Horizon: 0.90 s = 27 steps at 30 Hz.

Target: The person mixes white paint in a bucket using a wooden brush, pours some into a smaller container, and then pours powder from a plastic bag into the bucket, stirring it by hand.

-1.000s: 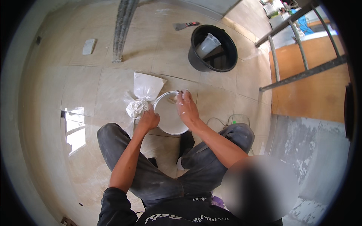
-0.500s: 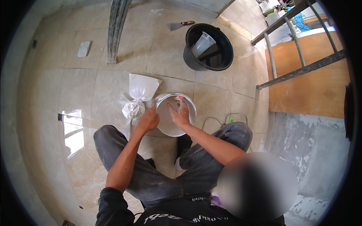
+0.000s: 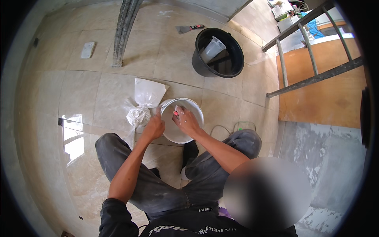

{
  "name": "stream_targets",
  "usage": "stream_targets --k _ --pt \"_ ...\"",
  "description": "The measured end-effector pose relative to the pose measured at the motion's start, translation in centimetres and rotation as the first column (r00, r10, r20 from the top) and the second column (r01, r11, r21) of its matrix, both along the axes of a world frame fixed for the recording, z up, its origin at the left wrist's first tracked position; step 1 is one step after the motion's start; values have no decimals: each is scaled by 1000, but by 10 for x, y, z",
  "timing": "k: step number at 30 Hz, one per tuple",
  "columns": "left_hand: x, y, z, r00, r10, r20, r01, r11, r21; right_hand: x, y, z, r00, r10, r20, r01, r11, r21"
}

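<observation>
While the right hand (image 3: 187, 121) is curled around a small red thing (image 3: 176, 113) (mostly hidden, so can't say what) over the mouth of a white bucket (image 3: 197, 110), the left hand (image 3: 154, 127) is right at the bucket's left rim, can't tell if it's really pinching it. Just left of that there's a tied plastic bag (image 3: 150, 93) of white stuff on the tile floor (image 3: 81, 93). Further out, a black bucket (image 3: 203, 67) with a see-through cup (image 3: 214, 48) in it, plus a scraper (image 3: 190, 29) lying nearby.
</observation>
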State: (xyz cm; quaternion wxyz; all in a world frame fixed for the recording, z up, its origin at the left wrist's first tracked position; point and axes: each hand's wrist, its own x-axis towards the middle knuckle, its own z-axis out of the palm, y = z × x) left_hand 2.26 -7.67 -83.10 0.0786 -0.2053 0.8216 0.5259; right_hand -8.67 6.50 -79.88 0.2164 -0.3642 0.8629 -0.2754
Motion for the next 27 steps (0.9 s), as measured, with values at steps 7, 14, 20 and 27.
stream_targets --k 7,14,20,27 --pt "0 1 5 991 54 -120 -58 998 -23 -4 -4 1 989 95 -109 -103 993 -63" --pt "-4 3 17 992 99 -83 -100 995 -7 -6 -2 6 983 178 -46 -180 983 -42" --pt "-2 9 3 980 122 -155 -126 992 -16 -9 3 -12 995 91 -49 -89 995 46" --pt "-3 8 19 992 117 -51 -117 993 10 -16 -7 2 1000 -22 -15 22 1000 11"
